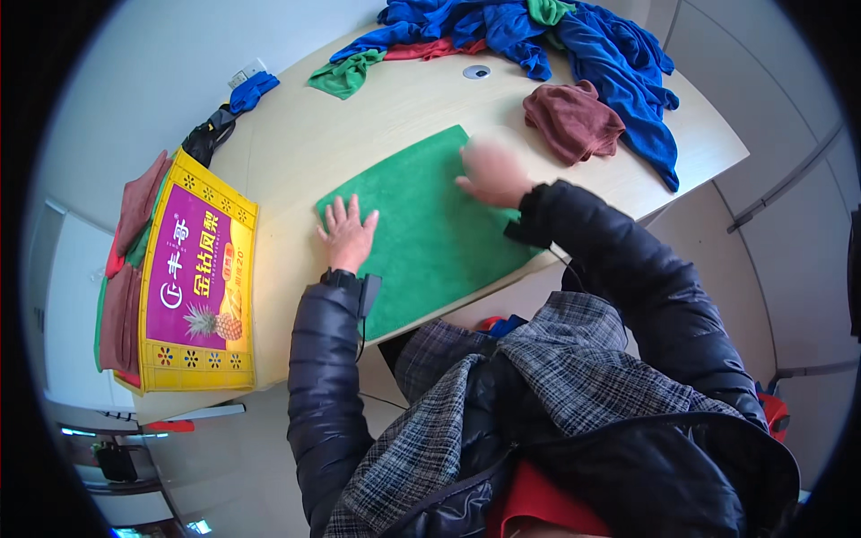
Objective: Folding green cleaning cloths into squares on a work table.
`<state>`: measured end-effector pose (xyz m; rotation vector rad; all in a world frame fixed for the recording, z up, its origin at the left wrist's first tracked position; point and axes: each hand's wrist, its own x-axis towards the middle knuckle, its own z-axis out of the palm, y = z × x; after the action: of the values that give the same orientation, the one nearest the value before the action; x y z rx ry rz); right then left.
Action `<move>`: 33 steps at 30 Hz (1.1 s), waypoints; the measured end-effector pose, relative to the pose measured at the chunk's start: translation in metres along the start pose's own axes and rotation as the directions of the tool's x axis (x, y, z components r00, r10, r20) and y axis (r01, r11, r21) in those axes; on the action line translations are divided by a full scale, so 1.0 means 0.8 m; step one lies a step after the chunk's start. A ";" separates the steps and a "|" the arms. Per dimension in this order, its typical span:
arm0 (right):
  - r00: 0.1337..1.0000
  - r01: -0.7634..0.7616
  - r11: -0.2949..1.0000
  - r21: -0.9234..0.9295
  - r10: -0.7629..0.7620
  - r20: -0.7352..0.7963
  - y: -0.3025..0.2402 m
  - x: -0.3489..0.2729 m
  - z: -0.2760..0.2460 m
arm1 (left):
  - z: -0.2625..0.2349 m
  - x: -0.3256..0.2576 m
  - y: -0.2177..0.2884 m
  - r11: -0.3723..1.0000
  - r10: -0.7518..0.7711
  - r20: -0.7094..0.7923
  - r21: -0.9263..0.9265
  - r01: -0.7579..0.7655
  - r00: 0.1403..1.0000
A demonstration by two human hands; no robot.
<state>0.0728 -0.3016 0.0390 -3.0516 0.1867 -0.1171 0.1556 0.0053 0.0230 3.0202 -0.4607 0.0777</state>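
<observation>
A green cloth (430,242) lies spread flat on the light wooden table (305,143). My left hand (346,233) rests flat on its left edge, fingers spread. My right hand (491,172) presses on the cloth's far right part and is blurred with motion. Neither hand holds anything. Both arms are in dark padded sleeves.
A maroon cloth (572,118) lies crumpled beyond my right hand. A heap of blue, green and red cloths (538,31) covers the table's far side. A yellow and purple cardboard box (193,287) sits at the left end with folded cloths (126,269) beside it.
</observation>
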 end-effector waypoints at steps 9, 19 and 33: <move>0.966 0.230 0.969 0.086 -0.217 -0.138 -0.037 -0.135 0.023 | -0.008 -0.161 0.049 0.981 0.191 -0.063 -0.015 -0.192 0.980; 0.990 0.073 0.996 0.055 -0.065 -0.127 0.018 -0.165 0.007 | -0.007 -0.205 0.003 0.997 0.081 -0.079 -0.007 -0.082 0.994; 0.980 0.193 0.973 0.126 -0.198 0.025 -0.048 -0.057 0.016 | -0.004 -0.125 0.002 0.985 0.175 0.016 -0.012 -0.175 0.984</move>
<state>0.0334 -0.2572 0.0267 -2.9386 -0.1200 -0.0807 0.0600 0.0339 0.0200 2.9646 -0.7248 0.0613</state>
